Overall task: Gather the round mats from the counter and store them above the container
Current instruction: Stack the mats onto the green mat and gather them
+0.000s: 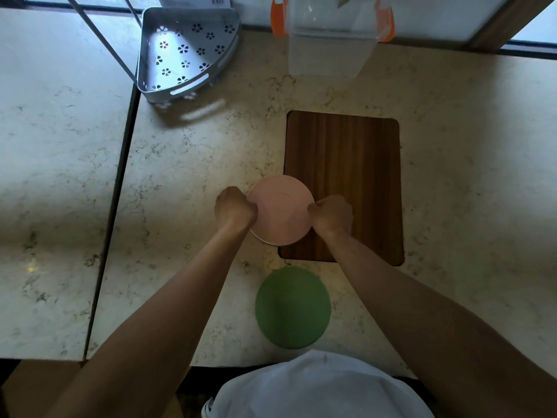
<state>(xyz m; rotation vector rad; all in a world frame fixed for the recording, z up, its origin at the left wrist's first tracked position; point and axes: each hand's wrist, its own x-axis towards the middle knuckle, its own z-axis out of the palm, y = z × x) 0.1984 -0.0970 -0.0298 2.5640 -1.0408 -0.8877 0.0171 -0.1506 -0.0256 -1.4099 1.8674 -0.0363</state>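
Note:
A round pink mat point(281, 210) is held between both hands, above the counter and over the near left corner of a wooden board. My left hand point(234, 207) grips its left edge with closed fingers. My right hand point(331, 214) pinches its right edge. A round green mat point(293, 307) lies flat on the counter near the front edge, between my forearms. A clear plastic container point(328, 40) with orange clips stands at the back of the counter, beyond the board.
A dark wooden cutting board point(355, 176) lies right of centre on the marble counter point(196, 164). A grey perforated corner rack point(184, 52) stands at the back left. A dark seam point(120, 182) splits the counter on the left.

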